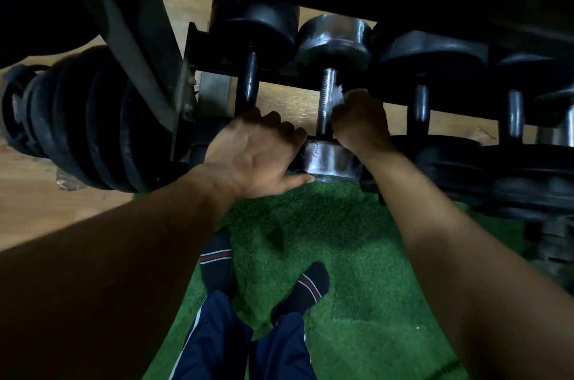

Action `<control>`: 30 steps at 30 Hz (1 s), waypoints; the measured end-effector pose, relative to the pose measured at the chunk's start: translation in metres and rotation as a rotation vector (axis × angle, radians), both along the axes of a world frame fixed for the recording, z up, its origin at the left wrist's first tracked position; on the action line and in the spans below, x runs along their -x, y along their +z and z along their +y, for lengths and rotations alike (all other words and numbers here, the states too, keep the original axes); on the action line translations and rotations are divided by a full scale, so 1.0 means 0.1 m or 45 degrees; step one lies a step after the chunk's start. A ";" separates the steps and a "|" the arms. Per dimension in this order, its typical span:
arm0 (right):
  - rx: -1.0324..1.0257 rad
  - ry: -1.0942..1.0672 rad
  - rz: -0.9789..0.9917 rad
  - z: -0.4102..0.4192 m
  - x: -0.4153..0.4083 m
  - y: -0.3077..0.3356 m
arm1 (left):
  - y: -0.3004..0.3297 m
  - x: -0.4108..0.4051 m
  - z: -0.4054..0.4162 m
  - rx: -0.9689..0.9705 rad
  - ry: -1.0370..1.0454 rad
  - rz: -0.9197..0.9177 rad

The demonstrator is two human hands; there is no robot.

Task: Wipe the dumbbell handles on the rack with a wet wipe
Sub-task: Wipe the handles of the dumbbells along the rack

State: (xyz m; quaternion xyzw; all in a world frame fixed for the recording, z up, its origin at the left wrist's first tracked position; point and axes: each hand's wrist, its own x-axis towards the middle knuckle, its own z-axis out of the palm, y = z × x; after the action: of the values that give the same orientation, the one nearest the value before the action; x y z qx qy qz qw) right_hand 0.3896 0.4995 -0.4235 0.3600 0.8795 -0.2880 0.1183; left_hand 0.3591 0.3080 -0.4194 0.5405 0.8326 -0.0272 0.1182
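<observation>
Wiping is under way at the chrome dumbbell (333,93), which lies across the rails of the dark rack (146,47) with its knurled handle (327,99) running away from the viewer. The right hand (360,124) is curled against the right side of that handle, its grip holding a crumpled white wet wipe (340,96), a corner of which shows just above the knuckles and touches the bar. The left hand (257,152) rests on the near chrome head (329,160) of the same dumbbell, the thumb under the head's lower edge; its grip is wide, closed round nothing.

Just left of the chrome dumbbell sits a black dumbbell (253,47) with a smooth dark handle. Farther left of it, beyond the rack's slanted upright, lies a large stack of black plates (71,121). Right of the chrome dumbbell, more black dumbbells (435,93) line the same rails, their near ends blurred.

Below the chrome dumbbell spreads green turf (341,255), where the person's feet in dark striped socks (217,261) stand, with navy trousers (236,339) nearer the camera. Wooden floor (46,205) shows left of the turf.
</observation>
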 end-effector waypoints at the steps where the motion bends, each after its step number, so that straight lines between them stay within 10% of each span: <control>1: 0.038 0.057 -0.074 0.02 -0.01 0.03 | 0.01 0.00 0.00 0.000 0.008 -0.013; 9: 0.820 -0.432 -0.157 0.15 0.28 0.12 | -0.02 0.03 -0.02 0.047 0.020 -0.047; 21: 0.358 0.460 -0.579 0.32 0.19 0.12 | 0.19 0.01 0.02 0.062 -0.001 0.032; 30: -0.024 0.618 -0.339 0.22 0.02 0.26 | 0.19 0.00 0.03 0.055 0.001 0.060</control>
State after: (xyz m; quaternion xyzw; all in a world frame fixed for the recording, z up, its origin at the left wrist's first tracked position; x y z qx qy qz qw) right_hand 0.3879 0.5220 -0.3973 0.1746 0.9194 -0.1932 0.2949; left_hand 0.3586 0.3111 -0.4002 0.5367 0.8346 -0.0580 0.1100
